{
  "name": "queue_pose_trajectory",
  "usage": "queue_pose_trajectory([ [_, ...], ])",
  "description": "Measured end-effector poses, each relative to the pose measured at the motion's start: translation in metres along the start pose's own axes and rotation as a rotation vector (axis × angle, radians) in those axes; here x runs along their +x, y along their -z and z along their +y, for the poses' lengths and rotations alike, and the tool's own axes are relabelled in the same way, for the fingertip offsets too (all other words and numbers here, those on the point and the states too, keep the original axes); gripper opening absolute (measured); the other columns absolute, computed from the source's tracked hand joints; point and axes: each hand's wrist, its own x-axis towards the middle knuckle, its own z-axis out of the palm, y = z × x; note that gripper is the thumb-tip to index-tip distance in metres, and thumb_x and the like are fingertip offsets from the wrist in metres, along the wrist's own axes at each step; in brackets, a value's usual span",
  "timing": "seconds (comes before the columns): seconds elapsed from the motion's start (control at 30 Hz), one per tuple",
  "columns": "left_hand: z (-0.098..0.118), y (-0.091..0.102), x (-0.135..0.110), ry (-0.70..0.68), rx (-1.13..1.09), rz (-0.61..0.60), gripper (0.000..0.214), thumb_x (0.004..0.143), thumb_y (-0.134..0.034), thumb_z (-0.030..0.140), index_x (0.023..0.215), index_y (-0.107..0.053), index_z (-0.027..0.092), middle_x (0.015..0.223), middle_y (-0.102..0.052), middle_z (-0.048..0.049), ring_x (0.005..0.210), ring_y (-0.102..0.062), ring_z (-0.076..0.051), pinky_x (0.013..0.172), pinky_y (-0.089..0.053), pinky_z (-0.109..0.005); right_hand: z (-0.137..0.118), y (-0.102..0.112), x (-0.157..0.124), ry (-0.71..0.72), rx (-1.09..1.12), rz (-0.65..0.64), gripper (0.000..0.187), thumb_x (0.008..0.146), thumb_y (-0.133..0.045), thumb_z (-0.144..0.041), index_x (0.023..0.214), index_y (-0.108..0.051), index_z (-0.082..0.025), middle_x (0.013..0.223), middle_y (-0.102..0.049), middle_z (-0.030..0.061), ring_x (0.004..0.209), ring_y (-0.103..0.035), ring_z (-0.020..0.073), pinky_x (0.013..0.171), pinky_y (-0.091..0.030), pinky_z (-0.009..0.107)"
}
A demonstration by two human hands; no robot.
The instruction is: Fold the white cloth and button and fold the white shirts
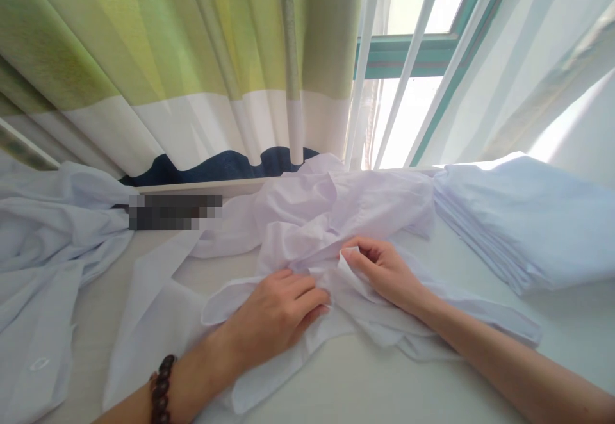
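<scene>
A thin white garment (307,206), perhaps a shirt, lies crumpled across the table in front of me. My right hand (379,267) pinches a fold of it between thumb and fingers, with the cloth edge poking up at the thumb. Close beside it, my left hand (281,309) rests on the garment with its fingers curled into the fabric; the fingertips are partly hidden. Loose parts of the garment spread out to the left and right beneath my forearms. A dark beaded bracelet (162,389) circles my left wrist.
Folded white garments (533,219) are stacked at the right. Another rumpled white pile (52,232), with a button showing, lies at the left. A blurred dark object (168,211) sits near the pale table's (355,385) back edge. Behind hang a green-and-white curtain (192,40) and window bars (408,59).
</scene>
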Motion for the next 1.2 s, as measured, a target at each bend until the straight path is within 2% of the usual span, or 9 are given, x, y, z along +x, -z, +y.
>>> queue_pose_trajectory([
  [0.1,-0.008,0.000,0.002,0.040,0.047,0.045,0.019,0.096,-0.044,0.023,0.087,-0.061,0.019,0.077,-0.060,-0.0025,0.071,-0.055,-0.017,0.070,-0.041,-0.031,0.001,0.008,0.006,-0.016,-0.046,-0.075,0.024,0.083,-0.059,-0.041,0.084,-0.064,-0.018,0.067,-0.056,-0.0029,0.059,-0.047,0.0104,0.054,-0.036,0.022],
  [0.3,-0.011,0.013,-0.005,-0.216,-0.143,0.256,0.021,0.094,-0.035,0.015,0.079,-0.050,0.017,0.066,-0.057,-0.0031,0.063,-0.051,-0.016,0.064,-0.041,-0.029,-0.018,0.036,0.011,-0.146,-0.049,-0.161,0.029,0.079,-0.065,-0.042,0.093,-0.068,-0.017,0.077,-0.063,0.0009,0.066,-0.053,0.0125,0.057,-0.040,0.023],
  [0.43,-0.008,0.010,-0.008,-0.353,-0.184,0.347,0.039,0.097,-0.031,0.040,0.063,-0.039,0.021,0.046,-0.039,0.0032,0.043,-0.035,-0.014,0.046,-0.028,-0.029,-0.043,0.046,0.002,-0.163,-0.054,-0.212,0.028,0.082,-0.062,-0.043,0.088,-0.066,-0.017,0.071,-0.057,-0.0012,0.060,-0.048,0.0094,0.051,-0.035,0.020],
  [0.53,-0.009,0.007,-0.008,-0.383,-0.223,0.298,0.045,0.094,-0.026,0.047,0.057,-0.034,0.022,0.043,-0.035,0.0028,0.039,-0.031,-0.014,0.043,-0.023,-0.031,-0.050,0.045,-0.003,-0.197,-0.008,-0.481,0.025,0.081,-0.064,-0.039,0.082,-0.062,-0.015,0.067,-0.053,-0.0027,0.057,-0.046,0.0074,0.049,-0.034,0.018],
  [0.63,-0.013,0.006,-0.008,-0.329,-0.289,0.151,0.036,0.091,-0.027,0.031,0.056,-0.030,0.022,0.043,-0.038,0.0015,0.040,-0.035,-0.014,0.046,-0.026,-0.031,-0.039,0.041,-0.003,-0.251,-0.020,-0.774,0.022,0.080,-0.067,-0.034,0.086,-0.063,-0.013,0.068,-0.055,-0.0026,0.059,-0.047,0.0069,0.052,-0.037,0.017],
  [0.7,-0.015,0.007,-0.008,-0.254,-0.324,0.079,0.031,0.086,-0.031,0.021,0.056,-0.025,0.022,0.043,-0.037,0.0021,0.041,-0.034,-0.014,0.048,-0.027,-0.032,-0.027,0.037,0.000,-0.279,-0.047,-0.870,0.023,0.078,-0.069,-0.032,0.090,-0.063,-0.013,0.068,-0.055,-0.0033,0.059,-0.047,0.0064,0.052,-0.037,0.017],
  [0.9,-0.017,0.008,-0.007,-0.035,-0.380,0.053,0.022,0.077,-0.040,0.016,0.056,-0.034,0.021,0.046,-0.037,0.0039,0.043,-0.036,-0.011,0.049,-0.031,-0.026,-0.006,0.037,0.005,-0.310,0.035,-0.879,0.029,0.073,-0.075,-0.032,0.090,-0.063,-0.012,0.070,-0.058,-0.0031,0.059,-0.049,0.0068,0.053,-0.039,0.018],
  [1.03,-0.017,0.009,-0.009,-0.001,-0.409,0.029,0.011,0.073,-0.041,0.014,0.067,-0.049,0.018,0.052,-0.049,0.0033,0.045,-0.041,-0.009,0.051,-0.036,-0.022,-0.006,0.039,0.004,-0.312,0.107,-0.861,0.032,0.065,-0.081,-0.025,0.088,-0.062,-0.013,0.077,-0.061,-0.0019,0.068,-0.053,0.0082,0.060,-0.043,0.018],
  [1.2,-0.018,0.005,-0.012,0.031,-0.417,0.017,0.013,0.068,-0.043,0.012,0.075,-0.052,0.018,0.054,-0.050,0.0043,0.044,-0.043,-0.008,0.051,-0.038,-0.019,-0.004,0.041,0.004,-0.321,0.211,-0.844,0.033,0.062,-0.082,-0.022,0.085,-0.059,-0.014,0.081,-0.060,-0.0019,0.073,-0.055,0.0089,0.062,-0.044,0.018],
])
